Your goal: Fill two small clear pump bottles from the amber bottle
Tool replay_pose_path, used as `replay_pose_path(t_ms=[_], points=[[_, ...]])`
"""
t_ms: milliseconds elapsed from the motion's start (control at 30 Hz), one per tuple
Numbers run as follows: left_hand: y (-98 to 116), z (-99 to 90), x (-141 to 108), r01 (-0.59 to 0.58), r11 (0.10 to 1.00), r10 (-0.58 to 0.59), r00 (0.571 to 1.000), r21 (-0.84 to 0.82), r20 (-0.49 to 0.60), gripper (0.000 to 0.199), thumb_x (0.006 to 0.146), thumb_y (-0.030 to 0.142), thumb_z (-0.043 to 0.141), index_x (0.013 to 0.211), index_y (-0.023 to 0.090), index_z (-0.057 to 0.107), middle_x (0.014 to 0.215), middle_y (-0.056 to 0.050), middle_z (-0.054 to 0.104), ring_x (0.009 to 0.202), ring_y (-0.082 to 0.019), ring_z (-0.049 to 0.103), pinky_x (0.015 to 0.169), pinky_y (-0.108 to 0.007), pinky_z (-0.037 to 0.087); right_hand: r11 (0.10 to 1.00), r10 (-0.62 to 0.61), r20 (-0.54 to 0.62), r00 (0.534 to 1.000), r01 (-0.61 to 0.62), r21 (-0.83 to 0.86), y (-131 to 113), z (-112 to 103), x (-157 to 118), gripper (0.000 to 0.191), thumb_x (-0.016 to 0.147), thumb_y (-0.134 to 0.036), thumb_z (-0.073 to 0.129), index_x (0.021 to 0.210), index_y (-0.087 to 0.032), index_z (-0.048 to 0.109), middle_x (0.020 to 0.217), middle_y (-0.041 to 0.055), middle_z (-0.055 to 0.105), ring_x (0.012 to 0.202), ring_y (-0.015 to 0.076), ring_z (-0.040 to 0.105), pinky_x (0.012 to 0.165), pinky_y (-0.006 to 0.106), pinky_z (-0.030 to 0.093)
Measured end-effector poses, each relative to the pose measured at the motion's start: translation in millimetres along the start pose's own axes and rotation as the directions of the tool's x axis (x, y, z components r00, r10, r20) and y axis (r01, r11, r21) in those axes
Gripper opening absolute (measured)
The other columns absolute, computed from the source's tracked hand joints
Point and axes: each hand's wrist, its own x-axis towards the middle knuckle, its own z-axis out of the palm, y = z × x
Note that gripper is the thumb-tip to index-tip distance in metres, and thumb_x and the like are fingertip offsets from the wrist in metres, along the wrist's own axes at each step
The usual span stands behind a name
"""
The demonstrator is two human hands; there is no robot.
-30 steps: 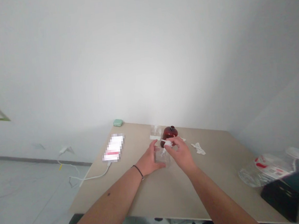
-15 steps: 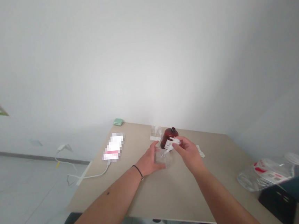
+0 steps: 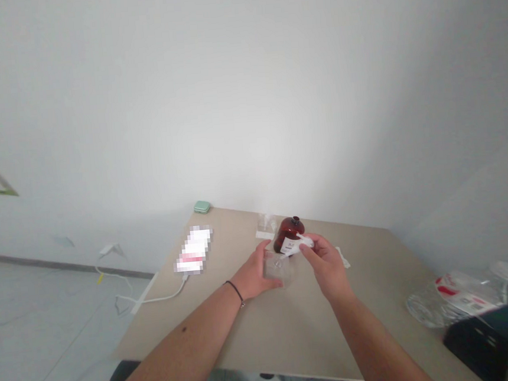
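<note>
- Left hand (image 3: 253, 275) is holding a half-open curve around a clear, see-through, box-shaped container (image 3: 277, 269), digits pressing its near and far sides; a thin dark bracelet (image 3: 236, 293) is circling the wrist.
- Right hand (image 3: 327, 262) is pinching a white plastic piece with a narrow end (image 3: 301, 245) between thumb and fingers, nearly closed. The narrow end is pointing left, towards the container's top; whether it is touching, cannot tell.
- Dark red-brown, round-shouldered bottle with a white label (image 3: 290, 229) is standing just beyond the container, between the two hands, its narrow neck showing.
- Clear packet with a white strip (image 3: 265, 225) is lying beyond the left hand.
- Crumpled white scrap (image 3: 343, 258) is lying just right of the right hand, partly hidden.
- Left of the left hand, a phone with a blurred bright screen (image 3: 195, 249) is lying with a white cable (image 3: 165, 298) attached; a small pale-green case (image 3: 202, 207) is sitting farther off, by the bench (image 3: 288, 335) corner.
- Well right of the right hand, a large clear plastic bottle with a red-and-white label (image 3: 454, 297) is leaning sideways near a flat black object (image 3: 478, 340).
</note>
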Motion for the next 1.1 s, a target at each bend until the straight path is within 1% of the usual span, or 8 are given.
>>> replay_pose_path(t_ms=[100, 200, 433, 533, 633, 733, 833, 1100], points=[[0.7, -0.2, -0.6, 0.003, 1.000, -0.003, 1.000, -0.015, 0.008, 0.110, 0.063, 0.035, 0.086, 0.149, 0.025, 0.020, 0.126, -0.013, 0.056, 0.117, -0.030, 0.056, 0.107, -0.048, 0.039, 0.979, 0.038, -0.017, 0.999, -0.034, 0.201, -6.3, -4.9, -4.4, 0.033, 0.076, -0.047, 0.072, 0.097, -0.022, 0.066, 0.087, 0.0017, 0.070, 0.076, 0.0170, 0.062, 0.072, 0.031, 0.049], [2.3, 0.0, -1.2, 0.013, 1.000, -0.013, 1.000, -0.008, 0.001, 0.110, 0.062, 0.034, 0.086, 0.149, 0.025, 0.020, 0.126, -0.013, 0.056, 0.116, -0.030, 0.056, 0.106, -0.048, 0.040, 0.972, 0.005, -0.080, 0.997, 0.013, 0.233, -6.0, -16.3, -13.7, 0.029, 0.074, -0.042, 0.074, 0.095, -0.023, 0.067, 0.085, 0.0011, 0.067, 0.072, 0.0157, 0.059, 0.067, 0.029, 0.047], [7.4, -0.5, -1.1, 0.034, 0.999, -0.034, 0.999, -0.002, 0.013, 0.112, 0.060, 0.029, 0.088, 0.148, 0.022, 0.019, 0.128, -0.015, 0.054, 0.117, -0.031, 0.054, 0.105, -0.051, 0.039, 0.991, -0.034, -0.250, 0.968, 0.065, 0.117, 24.9, -52.7, -31.7, 0.031, 0.077, -0.041, 0.070, 0.097, -0.024, 0.054, 0.075, -0.0009, 0.064, 0.071, 0.0177, 0.063, 0.069, 0.031, 0.047], [10.7, -1.9, -1.2, 0.043, 0.999, -0.043, 0.999, 0.006, 0.022, 0.111, 0.060, 0.027, 0.087, 0.148, 0.021, 0.020, 0.131, -0.016, 0.052, 0.119, -0.031, 0.052, 0.107, -0.052, 0.037, 0.991, -0.046, -0.384, 0.922, -0.006, -0.133, 39.4, -63.9, -20.8, 0.033, 0.075, -0.041, 0.068, 0.098, -0.023, 0.053, 0.074, -0.0013, 0.063, 0.068, 0.0182, 0.062, 0.064, 0.030, 0.046], [12.5, -2.5, -1.3, 0.057, 0.998, -0.058, 0.998, 0.018, 0.030, 0.110, 0.061, 0.026, 0.087, 0.147, 0.020, 0.019, 0.131, -0.016, 0.051, 0.120, -0.032, 0.052, 0.107, -0.052, 0.037, 0.859, -0.133, -0.347, 0.928, -0.066, -0.507, 48.9, -66.5, -1.8, 0.030, 0.079, -0.039, 0.060, 0.103, -0.020, 0.062, 0.083, 0.0038, 0.067, 0.071, 0.0198, 0.062, 0.066, 0.031, 0.046], [12.1, -2.0, -1.2, 0.051, 0.998, -0.052, 0.998, 0.027, 0.028, 0.109, 0.061, 0.027, 0.086, 0.147, 0.020, 0.019, 0.130, -0.015, 0.052, 0.119, -0.031, 0.052, 0.107, -0.051, 0.037, 0.589, -0.192, -0.100, 0.976, 0.033, -0.808, 56.3, -58.0, 15.6, 0.032, 0.087, -0.032, 0.048, 0.109, -0.021, 0.069, 0.093, 0.0082, 0.070, 0.082, 0.0225, 0.064, 0.079, 0.036, 0.044], [11.9, -1.3, -0.9, 0.042, 0.998, -0.043, 0.998, 0.036, 0.036, 0.107, 0.063, 0.027, 0.085, 0.147, 0.020, 0.018, 0.130, -0.015, 0.051, 0.120, -0.030, 0.052, 0.108, -0.050, 0.036, 0.342, -0.132, 0.054, 0.990, 0.096, -0.935, 64.6, -43.5, 24.3, 0.035, 0.091, -0.026, 0.044, 0.116, -0.025, 0.070, 0.094, 0.0094, 0.070, 0.088, 0.0245, 0.065, 0.086, 0.039, 0.039], [17.1, -1.1, -0.7, 0.064, 0.997, -0.066, 0.997, 0.046, 0.037, 0.104, 0.063, 0.027, 0.084, 0.145, 0.021, 0.021, 0.129, -0.013, 0.051, 0.121, -0.030, 0.051, 0.108, -0.049, 0.037, 0.208, 0.041, 0.071, 0.997, 0.061, -0.976, 81.5, -28.2, 22.4, 0.039, 0.093, -0.037, 0.044, 0.127, -0.028, 0.062, 0.109, 0.0099, 0.069, 0.105, 0.0276, 0.060, 0.106, 0.050, 0.019]])
